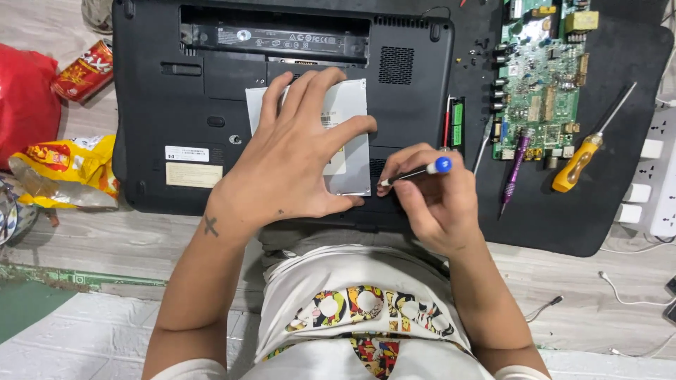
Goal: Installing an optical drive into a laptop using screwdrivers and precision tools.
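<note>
— Black plastic filled the upper half of the frame: a laptop (282,105) lay upside down on the desk (127,246), its battery bay open along the top edge.

— And the left hand (292,158)?

— It was spread flat, fingers splayed, pressing down on a silver drive (352,141) set into the laptop's underside at centre frame. Not gripping, just resting on top of it.

— What about the right hand (433,197)?

— It was closed around a small screwdriver (415,171) with a blue-capped end. The tool lay nearly level, its tip pointing left and meeting the lower right corner of the silver drive, just beside the left thumb.

— Anything to the right of the frame?

— A black mat (605,197) ran under the laptop's right side. On it sat a green circuit board (542,77) at upper right, a purple screwdriver (515,165) leaning against the board's lower edge, and an orange-handled screwdriver (584,155) angled further right. A red-handled tool (447,123) lay between laptop and board.

— And the far edges?

— A white power strip (658,176) sat at the right edge, with thin cables trailing below it. At the left, a yellow snack bag (67,172), a red can (83,70) and a red bag (24,98) lay beside the laptop.
</note>
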